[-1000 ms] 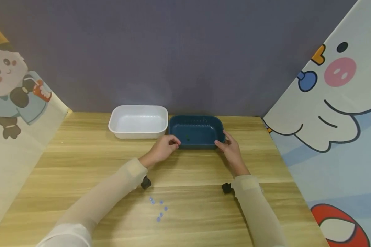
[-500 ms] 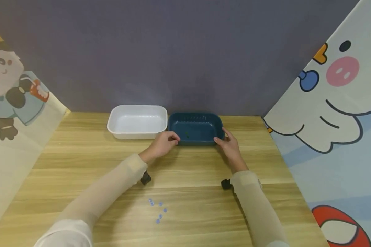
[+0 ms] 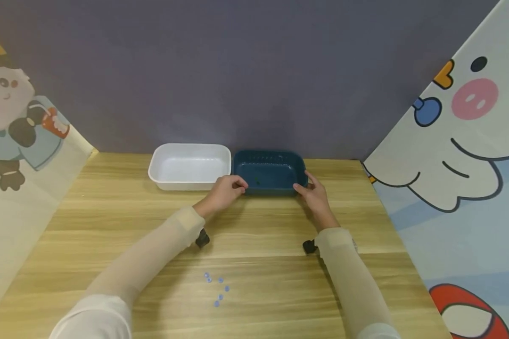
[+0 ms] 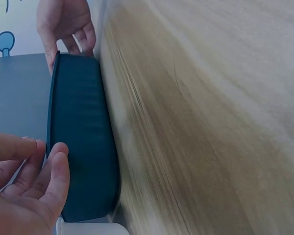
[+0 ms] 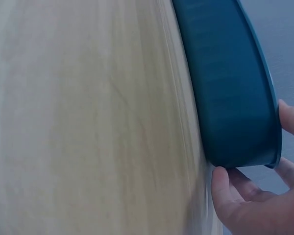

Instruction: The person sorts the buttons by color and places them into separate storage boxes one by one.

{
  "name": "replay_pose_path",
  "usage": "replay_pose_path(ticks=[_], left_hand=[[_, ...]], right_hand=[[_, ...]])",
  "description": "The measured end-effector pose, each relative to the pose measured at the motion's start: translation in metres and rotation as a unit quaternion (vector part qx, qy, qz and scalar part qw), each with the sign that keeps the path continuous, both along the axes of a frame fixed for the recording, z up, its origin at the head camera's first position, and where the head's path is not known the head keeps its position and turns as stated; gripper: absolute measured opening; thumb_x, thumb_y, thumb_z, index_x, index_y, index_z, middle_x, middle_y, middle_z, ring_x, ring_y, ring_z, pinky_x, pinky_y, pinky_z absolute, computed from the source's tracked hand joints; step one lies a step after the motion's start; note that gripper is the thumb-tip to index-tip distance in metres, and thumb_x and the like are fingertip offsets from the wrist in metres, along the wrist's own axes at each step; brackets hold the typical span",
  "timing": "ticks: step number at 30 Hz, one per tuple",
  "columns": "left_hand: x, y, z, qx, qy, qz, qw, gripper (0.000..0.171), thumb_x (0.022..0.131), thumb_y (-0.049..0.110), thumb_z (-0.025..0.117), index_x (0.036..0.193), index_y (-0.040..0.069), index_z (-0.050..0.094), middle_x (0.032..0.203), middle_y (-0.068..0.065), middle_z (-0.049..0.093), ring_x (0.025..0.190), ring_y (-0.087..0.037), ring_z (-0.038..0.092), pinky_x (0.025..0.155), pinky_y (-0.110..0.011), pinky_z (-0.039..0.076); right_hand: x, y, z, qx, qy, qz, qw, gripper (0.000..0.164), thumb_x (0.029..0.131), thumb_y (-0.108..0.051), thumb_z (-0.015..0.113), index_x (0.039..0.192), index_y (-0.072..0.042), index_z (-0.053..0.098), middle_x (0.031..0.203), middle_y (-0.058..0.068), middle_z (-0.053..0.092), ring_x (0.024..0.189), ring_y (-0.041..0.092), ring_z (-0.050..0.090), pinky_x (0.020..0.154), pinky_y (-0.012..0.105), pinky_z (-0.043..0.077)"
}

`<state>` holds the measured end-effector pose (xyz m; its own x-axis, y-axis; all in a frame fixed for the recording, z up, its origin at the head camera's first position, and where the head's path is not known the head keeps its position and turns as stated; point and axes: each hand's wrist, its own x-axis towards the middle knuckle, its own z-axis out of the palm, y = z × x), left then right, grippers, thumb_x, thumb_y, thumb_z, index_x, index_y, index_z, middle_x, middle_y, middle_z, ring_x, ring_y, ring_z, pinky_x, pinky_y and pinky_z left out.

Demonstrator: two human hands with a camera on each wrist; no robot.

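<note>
A dark teal rectangular dish [image 3: 271, 175] stands on the table against the back wall, just right of a white dish [image 3: 189, 164]. My left hand [image 3: 224, 192] pinches its front rim near the left corner; in the left wrist view, thumb and fingertips meet at the rim's edge. At the front right corner my right hand [image 3: 316, 200] grips the dish, thumb over the rim and fingers round the end. In the right wrist view, fingertips [image 5: 220, 183] lie low against the end wall. A small green mark or piece [image 3: 257, 181] shows on the teal dish's floor.
Several small pale blue pieces [image 3: 220, 280] lie scattered on the wooden table [image 3: 271, 301] near the front. A grey panel [image 3: 254, 75] rises behind both dishes. Cartoon-printed walls [image 3: 471, 155] stand at left and right.
The teal dish has slid back toward the grey panel, with both hands moving along with it. It is now about level with the white dish, which has stayed in place.
</note>
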<state>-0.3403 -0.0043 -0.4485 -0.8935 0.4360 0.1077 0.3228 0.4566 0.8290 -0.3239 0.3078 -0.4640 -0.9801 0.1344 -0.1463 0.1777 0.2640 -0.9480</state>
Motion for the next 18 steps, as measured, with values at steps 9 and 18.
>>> replay_pose_path(ticks=[9,18], left_hand=[[-0.003,0.002,-0.001,0.003,0.011,0.013,0.9998,0.013,0.097,0.003,0.066,0.107,-0.002,0.073,0.1,-0.009,0.073,0.093,-0.022,0.069,0.083,-0.037,0.057],[0.007,-0.01,-0.003,0.07,0.022,0.032,0.9968,0.014,0.098,0.001,0.061,0.105,-0.005,0.073,0.101,-0.018,0.074,0.092,-0.028,0.072,0.079,-0.034,0.06]], right_hand=[[-0.008,0.004,0.003,-0.031,-0.023,0.008,0.999,0.078,0.096,-0.018,0.071,0.161,-0.02,0.028,0.153,0.028,0.037,0.128,0.038,0.051,0.105,0.056,0.046],[-0.009,0.004,-0.006,0.012,0.016,0.001,1.0,0.076,0.096,-0.028,0.072,0.16,-0.024,0.032,0.145,0.024,0.047,0.116,0.032,0.058,0.097,0.048,0.053]])
